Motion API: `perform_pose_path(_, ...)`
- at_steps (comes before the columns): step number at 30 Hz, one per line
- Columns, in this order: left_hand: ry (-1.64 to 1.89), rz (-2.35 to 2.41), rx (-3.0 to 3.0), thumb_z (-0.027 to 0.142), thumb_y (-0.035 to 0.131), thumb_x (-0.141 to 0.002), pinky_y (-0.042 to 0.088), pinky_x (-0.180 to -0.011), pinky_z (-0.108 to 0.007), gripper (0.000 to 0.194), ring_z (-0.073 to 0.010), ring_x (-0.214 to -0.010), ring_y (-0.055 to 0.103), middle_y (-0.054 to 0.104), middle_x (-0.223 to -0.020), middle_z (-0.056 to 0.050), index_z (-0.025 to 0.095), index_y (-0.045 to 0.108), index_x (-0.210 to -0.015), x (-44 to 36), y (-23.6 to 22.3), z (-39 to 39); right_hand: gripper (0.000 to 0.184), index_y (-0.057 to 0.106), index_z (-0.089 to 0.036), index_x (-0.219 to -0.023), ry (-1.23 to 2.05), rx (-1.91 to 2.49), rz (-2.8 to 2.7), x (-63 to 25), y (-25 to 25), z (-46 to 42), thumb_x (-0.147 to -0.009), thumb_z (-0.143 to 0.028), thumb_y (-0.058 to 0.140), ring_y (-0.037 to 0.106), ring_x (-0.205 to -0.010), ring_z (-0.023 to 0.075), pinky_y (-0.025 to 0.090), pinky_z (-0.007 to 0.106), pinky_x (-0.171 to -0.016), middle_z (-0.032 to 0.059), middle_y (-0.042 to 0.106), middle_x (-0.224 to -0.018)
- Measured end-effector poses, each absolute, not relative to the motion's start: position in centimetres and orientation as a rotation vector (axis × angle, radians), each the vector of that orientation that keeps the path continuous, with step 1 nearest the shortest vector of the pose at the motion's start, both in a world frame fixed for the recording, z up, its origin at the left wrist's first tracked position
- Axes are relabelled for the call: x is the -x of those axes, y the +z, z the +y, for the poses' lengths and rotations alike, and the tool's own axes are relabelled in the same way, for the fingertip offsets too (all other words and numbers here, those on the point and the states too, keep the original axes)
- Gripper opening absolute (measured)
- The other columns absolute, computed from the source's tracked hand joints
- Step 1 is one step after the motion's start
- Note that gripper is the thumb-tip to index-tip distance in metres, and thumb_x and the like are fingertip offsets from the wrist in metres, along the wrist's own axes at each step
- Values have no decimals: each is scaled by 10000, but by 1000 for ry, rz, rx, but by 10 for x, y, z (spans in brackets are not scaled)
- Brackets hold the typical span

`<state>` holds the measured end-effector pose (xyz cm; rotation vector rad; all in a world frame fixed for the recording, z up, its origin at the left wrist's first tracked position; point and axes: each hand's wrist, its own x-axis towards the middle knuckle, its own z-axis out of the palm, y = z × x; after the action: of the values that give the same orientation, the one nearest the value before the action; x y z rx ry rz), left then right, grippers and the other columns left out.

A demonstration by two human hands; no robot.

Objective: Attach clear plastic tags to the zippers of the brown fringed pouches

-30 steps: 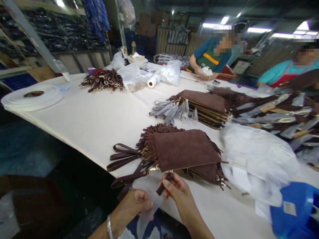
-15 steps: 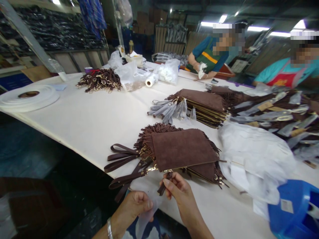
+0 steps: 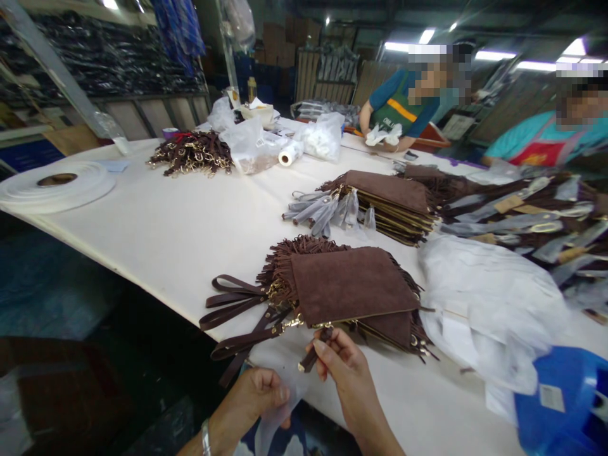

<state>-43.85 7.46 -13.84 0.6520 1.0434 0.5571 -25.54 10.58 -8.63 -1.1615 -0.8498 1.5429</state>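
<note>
A brown suede pouch (image 3: 354,285) lies on top of a small stack near the table's front edge, its zipper side towards me. My right hand (image 3: 339,364) pinches the brown tassel (image 3: 310,360) hanging from the zipper. My left hand (image 3: 261,396) is closed on a thin translucent plastic bag (image 3: 291,391), just left of the tassel and apart from it. Brown wrist straps (image 3: 235,297) with gold clasps stick out to the left of the stack. Dark fringe (image 3: 280,263) shows behind the top pouch.
Another pouch pile (image 3: 384,193) with plastic-wrapped tassels stands behind. At right are a large white plastic bag (image 3: 489,304) and a blue container (image 3: 560,405). A white roll (image 3: 90,193) and a heap of clasped straps (image 3: 190,152) lie further left. Two people (image 3: 399,107) work across the table.
The tassel's end has turned slightly towards me in my right hand. My left hand has barely shifted. Across the table, a person's hands have spread a white item.
</note>
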Motion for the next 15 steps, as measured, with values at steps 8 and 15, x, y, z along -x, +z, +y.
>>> perform_pose_path(8, 547, 1014, -651, 524, 750, -622, 370, -498, -235, 428, -180, -525, 623, 707, -604, -112, 130, 588, -665, 435, -129, 77, 201, 572, -163, -865, 1549, 1165, -893, 256, -86, 106, -831, -354, 621, 439, -484, 49, 332, 183, -446, 22, 629, -780)
perform_pose_path(15, 555, 1020, -638, 543, 761, -593, 383, -507, -248, 449, -190, -534, 626, 707, -608, -115, 134, 589, -656, 432, -121, 79, 212, 563, -159, -867, 1570, 1184, -915, 254, -88, 107, -824, -359, 620, 410, -461, 44, 297, 179, -420, 6, 601, -748)
